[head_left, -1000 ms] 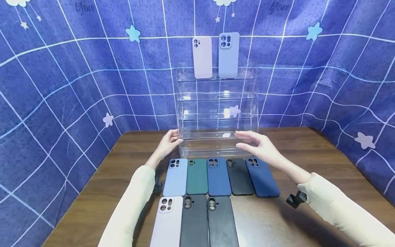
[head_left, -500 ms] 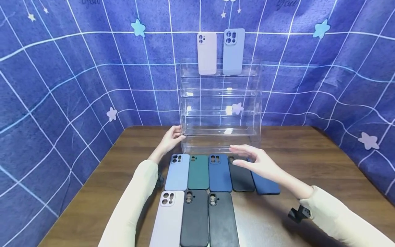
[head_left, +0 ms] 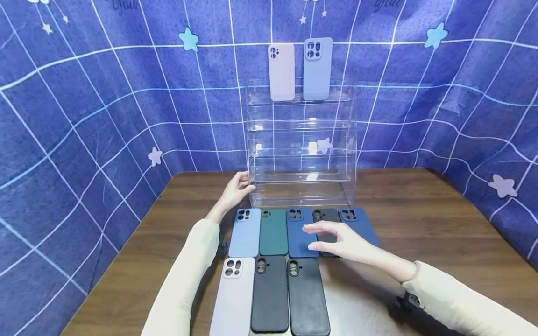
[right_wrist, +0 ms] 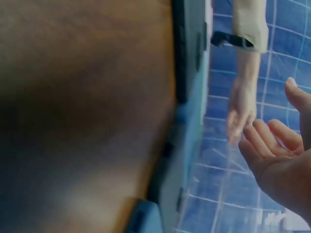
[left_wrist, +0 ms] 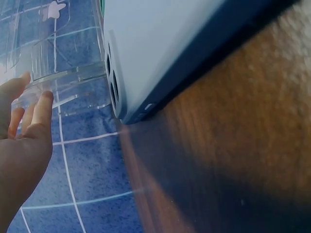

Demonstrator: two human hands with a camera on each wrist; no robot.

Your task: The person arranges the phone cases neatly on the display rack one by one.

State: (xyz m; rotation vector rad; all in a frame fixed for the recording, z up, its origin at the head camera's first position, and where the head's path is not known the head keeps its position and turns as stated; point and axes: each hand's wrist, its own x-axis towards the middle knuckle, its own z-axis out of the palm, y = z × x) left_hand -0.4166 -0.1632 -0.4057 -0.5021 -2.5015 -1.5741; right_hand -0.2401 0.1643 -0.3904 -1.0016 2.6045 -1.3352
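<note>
My left hand (head_left: 236, 191) grips the left side edge of a clear tiered display rack (head_left: 300, 181), thumb in front and fingers behind. The left wrist view shows that hand beside the rack's transparent edge. My right hand (head_left: 345, 241) hovers with fingers extended and thumb apart, holding nothing, above a dark blue phone case (head_left: 299, 245) and a black phone case (head_left: 329, 215), partly covering both. In that same row lie a light blue case (head_left: 245, 235), a green case (head_left: 273, 233) and another blue case (head_left: 362, 226).
A pink case (head_left: 281, 72) and a light blue case (head_left: 317, 74) stand upright on the rack's top tier. Nearer on the wooden table (head_left: 176, 200) lie a pale lilac case (head_left: 232, 301) and two black cases (head_left: 270, 296). A blue patterned cloth (head_left: 126, 116) hangs behind.
My right hand has moved left and nearer, from beside the rack's lower right to above the middle of the back row. The left hand stays at the rack's side. The view has shifted slightly.
</note>
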